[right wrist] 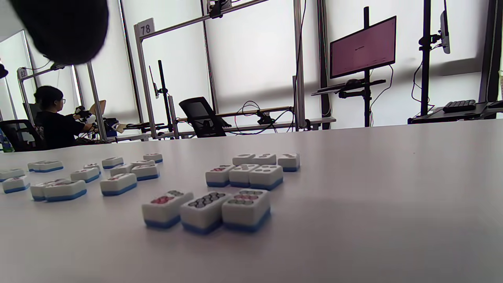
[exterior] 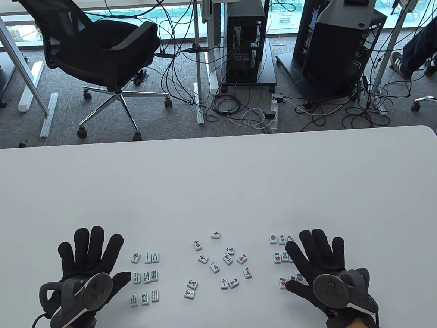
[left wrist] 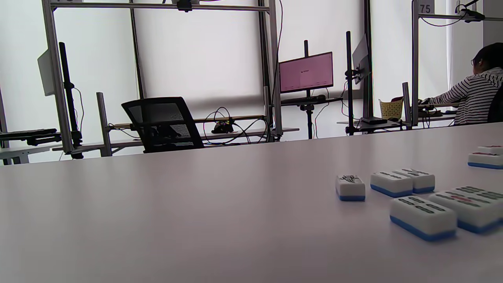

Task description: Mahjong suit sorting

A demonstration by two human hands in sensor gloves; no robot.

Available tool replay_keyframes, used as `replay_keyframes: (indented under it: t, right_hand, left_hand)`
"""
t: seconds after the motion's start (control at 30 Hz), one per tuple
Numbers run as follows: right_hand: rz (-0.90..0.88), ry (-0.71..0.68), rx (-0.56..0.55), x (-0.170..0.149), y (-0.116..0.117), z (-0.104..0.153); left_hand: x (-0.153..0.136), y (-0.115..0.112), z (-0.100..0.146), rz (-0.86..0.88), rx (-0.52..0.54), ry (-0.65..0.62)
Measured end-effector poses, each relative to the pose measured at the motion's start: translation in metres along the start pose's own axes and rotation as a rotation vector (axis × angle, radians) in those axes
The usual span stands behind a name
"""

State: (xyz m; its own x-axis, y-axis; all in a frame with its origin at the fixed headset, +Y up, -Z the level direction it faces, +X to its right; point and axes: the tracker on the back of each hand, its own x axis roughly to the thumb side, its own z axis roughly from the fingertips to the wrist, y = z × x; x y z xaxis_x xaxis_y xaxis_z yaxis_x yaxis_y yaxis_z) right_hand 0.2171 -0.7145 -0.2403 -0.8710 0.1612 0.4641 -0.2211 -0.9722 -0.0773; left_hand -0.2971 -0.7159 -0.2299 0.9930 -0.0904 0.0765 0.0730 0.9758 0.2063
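I read both hands as flat, palm down, over the white table (exterior: 219, 179). I take the loose cluster of red-marked character tiles (exterior: 220, 263) at the near centre as my landmark.

Left hand (exterior: 87, 270): left of the cluster, beyond the bamboo group. Fingers straight and spread wide; they hold nothing. A tracker (exterior: 81, 293) sits on its back.

Right hand (exterior: 317, 265): right of the cluster, overlapping the dot group. Fingers straight and spread; they grip nothing. Whether they touch the tiles beneath I cannot tell.

Bamboo tiles (exterior: 146, 277): three rows of three, face up, between the cluster and the left hand, thumb tip just beside the middle row. The left wrist view shows several of them (left wrist: 422, 196) lying flat, blue backs down.

Dot tiles (exterior: 283, 258): three rows, right of the cluster, partly hidden under the right fingers. The right wrist view shows all three rows (right wrist: 239, 184), three tiles each, sides touching.

Character tiles: scattered, face up, at mixed angles, most apart.
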Motion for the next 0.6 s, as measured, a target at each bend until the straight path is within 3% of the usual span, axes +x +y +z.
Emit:
replay_keyframes:
  t: [0.17,0.3,0.43,0.6]
  right_hand:
    - [0.057,-0.084,-0.036,0.036,-0.032,-0.027]
    - [0.139,-0.146,-0.029,0.070,-0.041,-0.071]
    - [0.173,-0.170,0.055,0.097,-0.021,-0.108]
    - [0.232,-0.197,0.218,0.122,0.023,-0.138]
  left_hand:
    - [0.003,0.005,0.002,0.006,0.034,-0.027]
    - [0.001,0.009,0.003,0.027,0.049,-0.027]
    - [-0.002,0.012,0.004,0.036,0.052,-0.016]
    - [-0.008,0.013,0.004,0.042,0.048,0.007]
